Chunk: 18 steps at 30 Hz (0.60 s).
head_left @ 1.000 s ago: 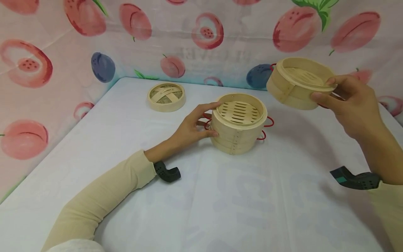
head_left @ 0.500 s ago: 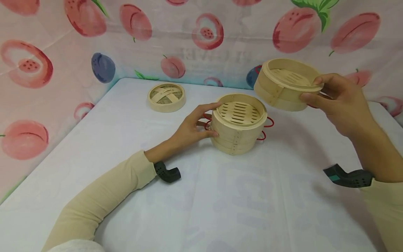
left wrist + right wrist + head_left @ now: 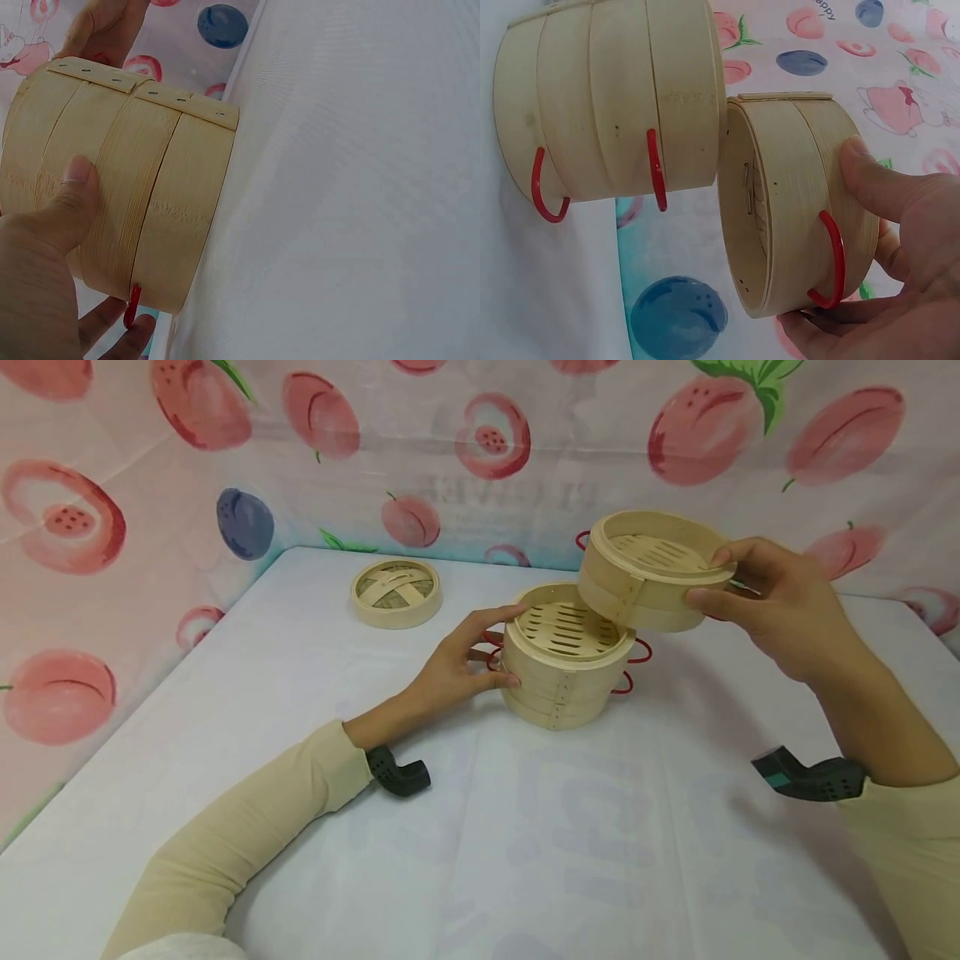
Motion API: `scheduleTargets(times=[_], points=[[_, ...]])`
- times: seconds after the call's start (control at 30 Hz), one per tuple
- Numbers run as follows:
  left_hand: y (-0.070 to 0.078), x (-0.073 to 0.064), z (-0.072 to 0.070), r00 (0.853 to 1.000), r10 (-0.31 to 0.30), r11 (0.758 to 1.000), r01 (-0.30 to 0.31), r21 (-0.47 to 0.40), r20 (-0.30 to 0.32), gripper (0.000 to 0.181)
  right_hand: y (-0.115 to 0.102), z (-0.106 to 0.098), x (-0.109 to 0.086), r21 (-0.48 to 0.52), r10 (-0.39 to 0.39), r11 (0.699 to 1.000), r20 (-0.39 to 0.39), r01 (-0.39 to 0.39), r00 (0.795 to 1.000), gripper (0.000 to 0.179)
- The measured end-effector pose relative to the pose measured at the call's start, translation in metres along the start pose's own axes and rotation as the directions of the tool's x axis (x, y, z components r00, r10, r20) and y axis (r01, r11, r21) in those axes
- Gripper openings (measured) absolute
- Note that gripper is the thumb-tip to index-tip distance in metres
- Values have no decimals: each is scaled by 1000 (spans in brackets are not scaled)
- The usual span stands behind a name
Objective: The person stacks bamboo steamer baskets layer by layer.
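Two stacked bamboo steamer baskets (image 3: pixel 558 689) with red side loops stand on the table, the upper one showing its slatted base. My left hand (image 3: pixel 450 660) grips the stack's left side, thumb in front and fingers around the rim and back. A third bamboo steamer basket (image 3: pixel 637 589) hangs tilted just above the stack's right rim, overlapping it in the head view. My right hand (image 3: pixel 780 602) pinches its right side between thumb and fingers. In the right wrist view, the held basket's red loop (image 3: pixel 836 259) faces the camera, near the stack's edge.
A round bamboo steamer lid (image 3: pixel 397 593) with a woven cross-strip top lies on the white-covered table (image 3: pixel 480 843), back left of the stack. A fruit-printed cloth (image 3: pixel 330 493) rises behind the table and along its left side.
My right hand has carried the third basket leftward, from apart on the right to over the stack's right rim. My left hand and the stack have stayed in place.
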<state>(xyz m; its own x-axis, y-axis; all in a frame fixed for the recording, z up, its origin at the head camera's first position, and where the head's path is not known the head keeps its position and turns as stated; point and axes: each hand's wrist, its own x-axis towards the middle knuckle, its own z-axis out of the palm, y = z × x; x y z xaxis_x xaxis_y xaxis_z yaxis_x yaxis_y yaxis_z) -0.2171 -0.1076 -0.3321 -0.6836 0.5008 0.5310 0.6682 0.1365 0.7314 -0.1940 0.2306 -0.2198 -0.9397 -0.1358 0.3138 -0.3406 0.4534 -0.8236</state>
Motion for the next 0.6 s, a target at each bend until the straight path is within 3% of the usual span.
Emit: scheduleTargets(times=[0.27, 0.5, 0.6], points=[[4, 0, 0, 1000, -7, 1000, 7, -3, -7, 79, 2, 7, 0, -22, 26, 999, 45, -25, 999, 23], [33, 0, -2, 1000, -20, 999, 20, -27, 3, 73, 3, 9, 0, -5, 21, 1000, 63, -21, 998, 23], [37, 1, -2, 1000, -22, 999, 23, -25, 8, 72, 4, 9, 0, -13, 21, 1000, 65, -20, 998, 23]])
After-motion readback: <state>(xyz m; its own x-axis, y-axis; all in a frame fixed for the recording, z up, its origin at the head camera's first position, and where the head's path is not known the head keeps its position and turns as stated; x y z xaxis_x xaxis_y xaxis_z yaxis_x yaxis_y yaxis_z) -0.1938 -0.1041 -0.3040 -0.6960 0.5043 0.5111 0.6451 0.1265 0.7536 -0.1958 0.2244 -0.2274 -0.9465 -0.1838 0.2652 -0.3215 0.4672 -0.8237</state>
